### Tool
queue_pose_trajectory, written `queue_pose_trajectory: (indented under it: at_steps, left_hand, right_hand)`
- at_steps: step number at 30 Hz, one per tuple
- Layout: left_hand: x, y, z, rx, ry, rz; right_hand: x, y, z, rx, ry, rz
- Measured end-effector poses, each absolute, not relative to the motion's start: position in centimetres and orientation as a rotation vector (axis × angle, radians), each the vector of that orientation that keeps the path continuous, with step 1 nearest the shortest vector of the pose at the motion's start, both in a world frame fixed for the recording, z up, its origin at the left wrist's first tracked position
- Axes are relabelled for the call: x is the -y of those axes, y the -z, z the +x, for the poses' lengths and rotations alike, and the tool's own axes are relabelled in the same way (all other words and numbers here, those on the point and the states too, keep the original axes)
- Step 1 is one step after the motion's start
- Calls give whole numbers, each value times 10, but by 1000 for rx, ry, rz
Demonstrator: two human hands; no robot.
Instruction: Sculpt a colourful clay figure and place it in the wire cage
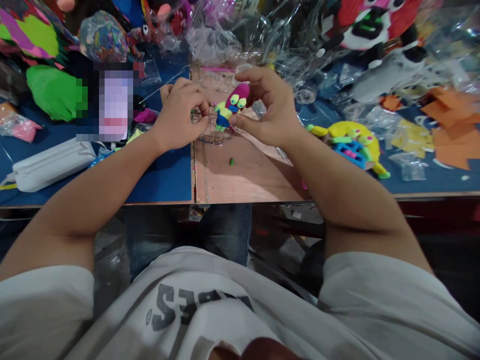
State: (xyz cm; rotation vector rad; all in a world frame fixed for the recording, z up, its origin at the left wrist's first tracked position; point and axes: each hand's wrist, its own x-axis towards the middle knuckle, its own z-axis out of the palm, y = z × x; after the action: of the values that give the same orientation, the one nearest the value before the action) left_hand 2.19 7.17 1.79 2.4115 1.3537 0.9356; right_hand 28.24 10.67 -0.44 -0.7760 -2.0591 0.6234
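Observation:
My right hand (270, 107) pinches a small clay figure (229, 109) between thumb and fingers. The figure has a purple head, yellow eyes, a blue mouth, a yellow top, blue shorts and green feet; it leans to the right. Beneath and behind it is a thin wire frame (210, 135), shaped like a shallow basket. My left hand (183, 112) is curled at the frame's left side, with thumb and index finger closed on its wire. A small green bit of clay (231, 161) lies on the wooden board (251, 182) in front.
Left are a blurred-out phone (115, 102), a green clay lump (54, 92) and a white pouch (54, 164). Right are a yellow clay figure (358, 142) and orange sheets (452, 127). Plastic wrap (240, 37) and large clay figures crowd the back. The table edge runs before me.

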Motion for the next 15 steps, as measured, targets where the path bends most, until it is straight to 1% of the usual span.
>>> queue_pose_trajectory:
  at_steps: [4,10,15]
  left_hand:
    - [-74,-14,23,-1380,-954,2410]
    - [-78,-9,25,-1423,-1010,2277]
    - [-81,-7,26,-1427,-1017,2200]
  right_hand:
    - [-101,5,280,2029,-609,-807]
    - [-103,14,274,1927,-541,-665]
    - [-100,18,276,1946,-451,-811]
